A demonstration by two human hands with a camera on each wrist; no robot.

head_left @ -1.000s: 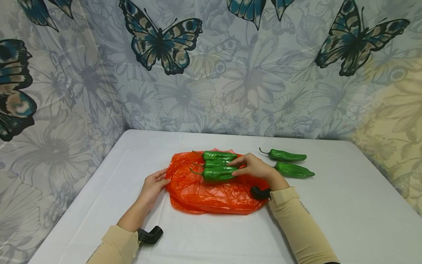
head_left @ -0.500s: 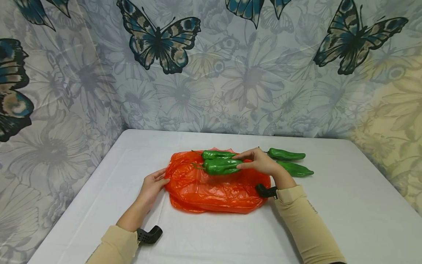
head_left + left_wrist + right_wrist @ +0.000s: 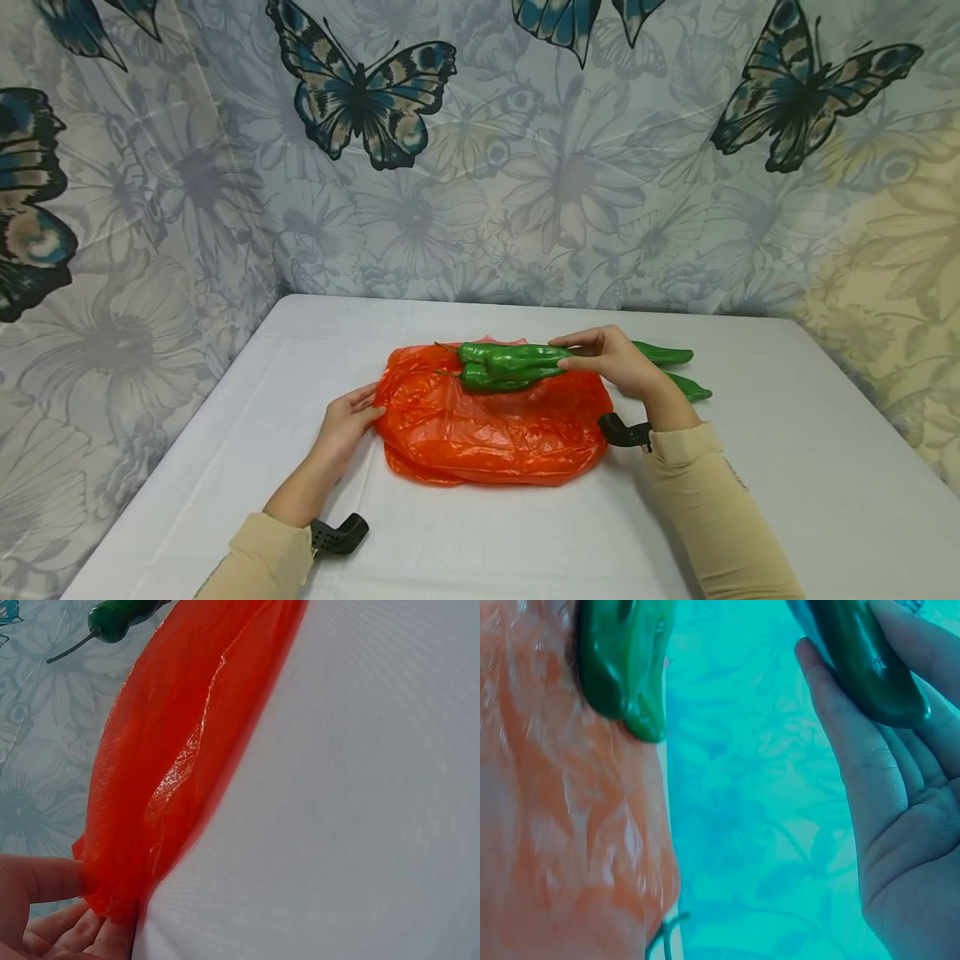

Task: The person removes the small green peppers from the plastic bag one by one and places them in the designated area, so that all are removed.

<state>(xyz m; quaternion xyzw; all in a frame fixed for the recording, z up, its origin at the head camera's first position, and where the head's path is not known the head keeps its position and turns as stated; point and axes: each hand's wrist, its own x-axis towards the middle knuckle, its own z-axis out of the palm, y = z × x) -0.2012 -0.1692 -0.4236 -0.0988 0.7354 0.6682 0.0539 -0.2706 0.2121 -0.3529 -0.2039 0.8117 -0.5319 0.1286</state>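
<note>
A red-orange plastic bag lies flat on the white table. At its left edge my left hand pinches the plastic between thumb and fingers; the left wrist view shows the thumb over the bag's gathered corner. My right hand holds a long green pepper by its tip end, raised over the bag. In the right wrist view the held pepper sits between thumb and fingers. Beneath it, another green pepper rests on the bag; one behind is partly hidden.
To the right of the bag, two more green peppers lie on the table, a far one and a nearer one, both partly covered by my right hand. A butterfly-patterned cloth hangs behind the table.
My right hand has lifted the held pepper off its place among those on the bag and moved it right and away from me. The left hand keeps its place at the bag's edge.
</note>
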